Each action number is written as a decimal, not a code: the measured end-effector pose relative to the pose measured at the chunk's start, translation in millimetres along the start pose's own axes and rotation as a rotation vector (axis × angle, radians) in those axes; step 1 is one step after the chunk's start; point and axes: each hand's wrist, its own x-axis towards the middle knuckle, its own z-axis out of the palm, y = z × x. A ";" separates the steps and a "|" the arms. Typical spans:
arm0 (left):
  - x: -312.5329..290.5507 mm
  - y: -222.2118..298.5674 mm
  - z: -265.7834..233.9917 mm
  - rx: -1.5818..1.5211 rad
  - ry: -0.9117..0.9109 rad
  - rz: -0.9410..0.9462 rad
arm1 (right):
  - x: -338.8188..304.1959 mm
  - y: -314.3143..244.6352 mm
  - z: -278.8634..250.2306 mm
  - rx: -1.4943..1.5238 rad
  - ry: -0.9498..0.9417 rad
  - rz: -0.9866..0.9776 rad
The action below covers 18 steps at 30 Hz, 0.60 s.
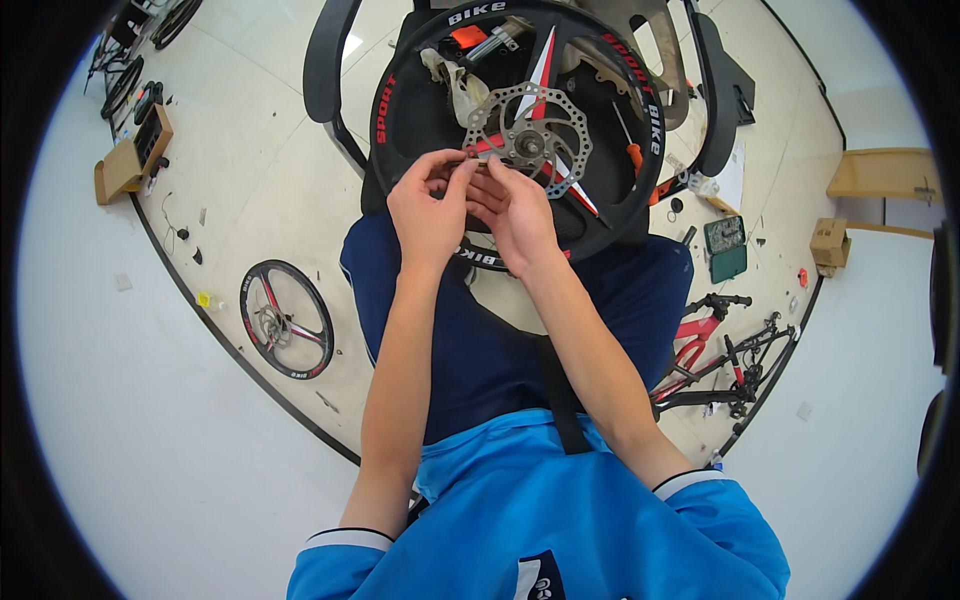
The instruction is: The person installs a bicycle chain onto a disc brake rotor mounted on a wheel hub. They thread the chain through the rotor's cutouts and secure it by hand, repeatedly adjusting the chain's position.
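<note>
A black bicycle wheel [620, 70] with red and white spokes lies flat on a black chair in front of me, partly over my knees. A silver brake disc [490, 110] sits on its hub [528, 143]. My left hand [428, 205] and my right hand [515, 210] meet at the near edge of the disc. Their fingertips pinch together on a small part that I cannot make out. An orange-handled screwdriver [632, 150] lies on the chair seat under the spokes, right of the hub.
A second black wheel [287, 320] lies on the floor at the left. A red and black bicycle frame [715, 355] lies at the right, near a green box [725, 248]. Cardboard boxes [128, 160] stand at the far left and right.
</note>
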 end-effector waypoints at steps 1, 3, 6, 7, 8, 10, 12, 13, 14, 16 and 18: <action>4.2 -0.1 0.6 0.007 -0.019 0.002 | -0.8 -2.0 -2.0 0.014 -0.018 0.004; 12.2 -0.3 1.1 0.022 -0.052 0.006 | -4.7 -6.6 -2.9 0.040 -0.059 0.016; 23.6 -3.8 7.9 -0.058 -0.077 0.012 | -19.7 -12.5 -13.0 -0.075 -0.015 0.016; 29.2 -5.4 11.2 -0.071 -0.078 0.034 | -24.6 -12.7 -19.9 -0.087 -0.023 0.035; 34.5 -5.8 14.6 -0.087 -0.068 0.045 | -29.3 -9.9 -29.5 -0.100 -0.030 0.056; 39.3 7.2 25.6 -0.058 -0.033 0.045 | -40.3 -6.7 -43.6 -0.114 -0.019 0.078; 44.1 12.8 35.0 -0.013 -0.015 0.065 | -48.5 -3.7 -55.3 -0.138 -0.014 0.100; 44.7 14.1 38.5 -0.007 -0.023 0.077 | -51.9 -2.9 -59.8 -0.150 -0.013 0.111; 45.0 15.6 41.8 0.001 -0.033 0.090 | -54.8 -3.8 -61.1 -0.169 -0.017 0.103; 45.3 18.5 47.4 0.033 -0.041 0.123 | -56.7 -3.3 -66.2 -0.192 -0.027 0.095; 44.6 24.3 55.1 0.078 -0.044 0.162 | -57.8 -3.7 -70.6 -0.207 -0.032 0.084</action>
